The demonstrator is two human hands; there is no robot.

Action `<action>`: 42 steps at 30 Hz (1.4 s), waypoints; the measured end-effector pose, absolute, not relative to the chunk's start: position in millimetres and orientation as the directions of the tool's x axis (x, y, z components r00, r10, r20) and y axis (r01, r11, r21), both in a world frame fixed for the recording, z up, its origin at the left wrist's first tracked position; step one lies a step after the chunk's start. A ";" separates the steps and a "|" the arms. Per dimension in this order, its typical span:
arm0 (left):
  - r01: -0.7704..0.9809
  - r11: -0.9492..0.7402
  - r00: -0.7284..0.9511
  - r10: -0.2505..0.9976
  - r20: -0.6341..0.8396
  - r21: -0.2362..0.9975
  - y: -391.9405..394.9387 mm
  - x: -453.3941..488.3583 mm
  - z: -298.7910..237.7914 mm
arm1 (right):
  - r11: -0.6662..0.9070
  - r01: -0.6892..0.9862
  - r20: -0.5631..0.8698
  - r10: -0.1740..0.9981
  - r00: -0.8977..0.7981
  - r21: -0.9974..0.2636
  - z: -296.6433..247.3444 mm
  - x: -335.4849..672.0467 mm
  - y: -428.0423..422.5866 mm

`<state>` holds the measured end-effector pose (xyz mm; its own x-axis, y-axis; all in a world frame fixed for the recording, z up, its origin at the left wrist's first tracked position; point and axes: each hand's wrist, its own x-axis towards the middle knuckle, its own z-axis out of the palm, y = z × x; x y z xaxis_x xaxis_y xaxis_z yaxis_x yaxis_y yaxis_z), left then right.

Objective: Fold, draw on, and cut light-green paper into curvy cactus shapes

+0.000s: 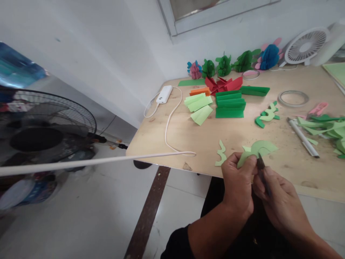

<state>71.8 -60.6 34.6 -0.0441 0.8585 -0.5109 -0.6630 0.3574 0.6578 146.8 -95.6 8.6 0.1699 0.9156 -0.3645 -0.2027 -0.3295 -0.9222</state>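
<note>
My left hand (pixel 238 181) is closed, pinching a curved piece of light green paper (pixel 258 149) at the near edge of the wooden table (pixel 205 144). My right hand (pixel 277 196) is closed round a dark thin tool (pixel 262 169) that looks like scissors, its tip meeting the paper. A wavy light green offcut (pixel 221 154) lies on the table just left of my left hand.
Folded stacks of dark green (pixel 230 104), light green (pixel 198 107), red (pixel 223 84) and orange paper lie mid-table. Paper honeycomb balls (pixel 223 66) line the wall. A pen (pixel 303 137), tape rings (pixel 293 98), paper scraps (pixel 323 127), power bank (pixel 164 94) with white cable, desk fan (pixel 306 46) and floor fan (pixel 45 129) are around.
</note>
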 end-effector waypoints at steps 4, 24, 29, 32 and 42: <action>-0.663 0.360 -0.048 0.854 -0.518 0.656 -60.1 72.4 34.6 | -0.328 -0.197 -0.363 0.914 0.180 -0.924 6.8 147.5 -96.4; -0.681 0.356 -0.044 0.852 -0.521 0.640 -61.5 71.5 34.9 | -0.339 -0.167 -0.367 0.914 0.173 -0.926 6.5 148.1 -98.9; -0.679 0.362 -0.055 0.843 -0.536 0.639 -61.7 71.6 34.7 | -0.310 -0.127 -0.330 0.926 0.186 -0.942 4.3 149.1 -98.2; -0.679 0.355 -0.067 0.842 -0.535 0.642 -61.6 72.0 34.8 | -0.293 -0.118 -0.311 0.932 0.185 -0.949 1.8 149.1 -98.3; -0.665 0.344 -0.078 0.851 -0.519 0.663 -61.5 71.6 36.6 | -0.261 -0.089 -0.273 0.944 0.183 -0.961 -1.5 149.6 -97.0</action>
